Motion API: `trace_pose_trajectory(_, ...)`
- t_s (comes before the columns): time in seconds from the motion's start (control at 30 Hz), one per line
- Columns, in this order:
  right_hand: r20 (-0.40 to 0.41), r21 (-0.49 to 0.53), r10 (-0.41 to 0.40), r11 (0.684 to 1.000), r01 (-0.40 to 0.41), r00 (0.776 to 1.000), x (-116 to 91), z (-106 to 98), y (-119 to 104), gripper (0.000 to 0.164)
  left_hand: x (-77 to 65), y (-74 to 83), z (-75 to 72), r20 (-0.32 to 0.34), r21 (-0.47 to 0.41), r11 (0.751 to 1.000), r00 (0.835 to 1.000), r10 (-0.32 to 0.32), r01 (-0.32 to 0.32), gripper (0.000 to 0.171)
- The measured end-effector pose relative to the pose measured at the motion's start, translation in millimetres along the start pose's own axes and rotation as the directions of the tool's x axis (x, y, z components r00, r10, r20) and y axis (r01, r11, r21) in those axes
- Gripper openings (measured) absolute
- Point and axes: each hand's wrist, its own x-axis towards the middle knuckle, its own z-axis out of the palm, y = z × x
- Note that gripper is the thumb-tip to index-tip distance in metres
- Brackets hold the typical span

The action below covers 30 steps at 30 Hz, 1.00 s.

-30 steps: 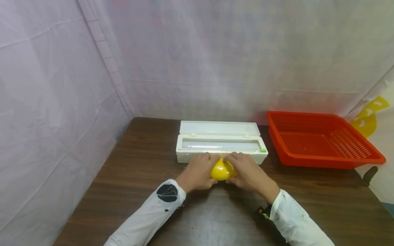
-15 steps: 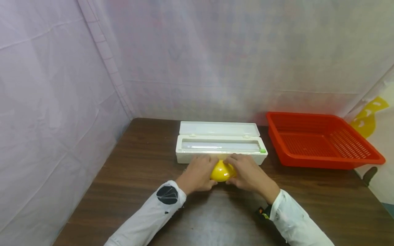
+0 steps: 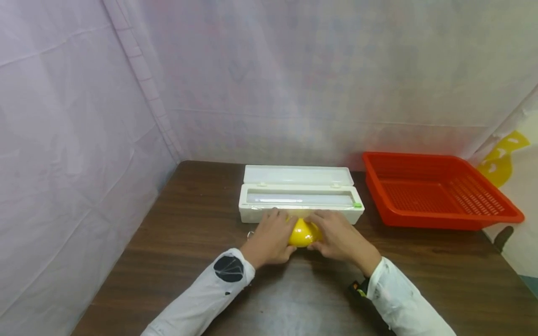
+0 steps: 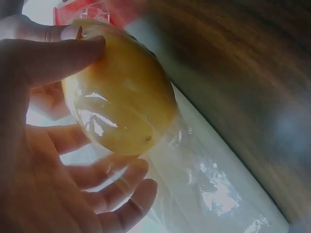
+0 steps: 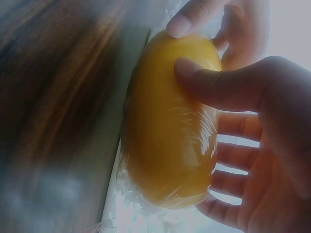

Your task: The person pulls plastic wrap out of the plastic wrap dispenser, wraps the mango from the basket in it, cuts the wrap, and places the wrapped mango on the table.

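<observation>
Both hands hold a smooth yellow oval fruit just in front of a white cling film dispenser. Clear cling film covers the fruit and stretches toward the dispenser in the left wrist view. My left hand grips the fruit's left end, thumb on the near side and fingers spread beyond it under the film. From the other end, my right hand grips it, its thumb pressing the wrapped skin in the right wrist view. The dispenser's lid stands open, and a green slider sits at its right end.
A red plastic basket stands at the table's back right. The brown wooden table reaches back to a pale cloth curtain. A yellow cut-out shape hangs on the right side.
My left hand has shifted slightly on the fruit, and a bit of film now shows beside its wrist. The right hand keeps nearly the same place; the dispenser has not visibly moved.
</observation>
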Motion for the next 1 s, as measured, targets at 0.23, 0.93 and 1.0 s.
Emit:
trace_pose_trajectory(0.23, 0.025, 0.008, 0.015, 1.0, -0.015, 1.0, 0.2, 0.5, 0.8, 0.056, 0.6, 1.5, 0.7, 0.006, 0.021, 1.0, 1.0, -0.005, 0.004, 0.074)
trace_pose_trajectory(0.93, 0.056, 0.098, 0.001, 0.995, -0.006, 0.998, -0.9, 0.7, 7.8, 0.056, 3.1, -2.7, 7.8, -0.083, -0.007, 1.0, 0.997, 0.007, -0.008, 0.086)
trace_pose_trajectory(1.0, 0.063, 0.103, 0.005, 0.995, -0.011, 0.998, -1.2, 0.3, 7.8, 0.056, 3.0, -3.1, 8.7, -0.099, 0.006, 1.0, 0.995, 0.014, -0.014, 0.085)
